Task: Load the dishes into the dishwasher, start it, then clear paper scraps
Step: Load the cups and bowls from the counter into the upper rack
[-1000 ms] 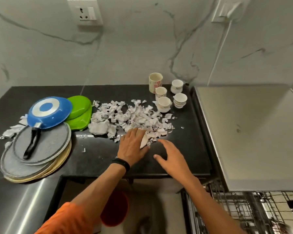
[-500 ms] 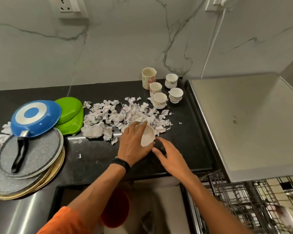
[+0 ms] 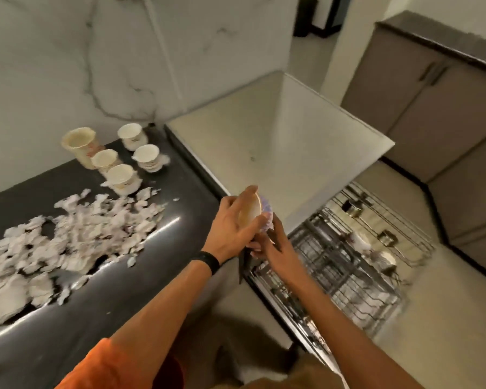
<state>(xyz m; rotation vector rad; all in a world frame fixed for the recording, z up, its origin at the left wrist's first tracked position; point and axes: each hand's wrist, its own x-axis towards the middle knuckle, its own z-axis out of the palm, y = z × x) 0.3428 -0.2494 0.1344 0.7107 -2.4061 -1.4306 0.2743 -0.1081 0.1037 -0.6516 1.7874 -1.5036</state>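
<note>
the left hand (image 3: 230,228) holds a small white ceramic cup (image 3: 250,210) in the air, off the right end of the glossy black stone counter (image 3: 185,197) and in front of the white box-shaped dishwasher (image 3: 250,136). its fingers (image 3: 227,202) and thumb are curled round the rim and side. the cup is tipped on its side, so its cream inside faces the camera, and a bluish pattern shows on its outer wall. a black wristband (image 3: 208,261) sits on that wrist, with an orange sleeve (image 3: 101,369) further up the arm.

the right hand (image 3: 277,249) is just under and behind the cup, with one finger lying up along the patterned side and the others bent below the base. it touches the cup, but i cannot tell whether it grips it or only supports it.

below and to the right of both hands, the grey wire dishwasher rack (image 3: 348,265) is pulled out. a few metal pieces and something white lie in it, too blurred to name.

a wide pile of torn white paper scraps (image 3: 76,234) is spread over the left and middle of the counter. behind it, near the veined marble wall (image 3: 54,66), stands a tall cream mug (image 3: 80,146) with four small white cups (image 3: 121,176) grouped just beside it, all upright. grey-brown cabinets (image 3: 446,122) line the far right.
</note>
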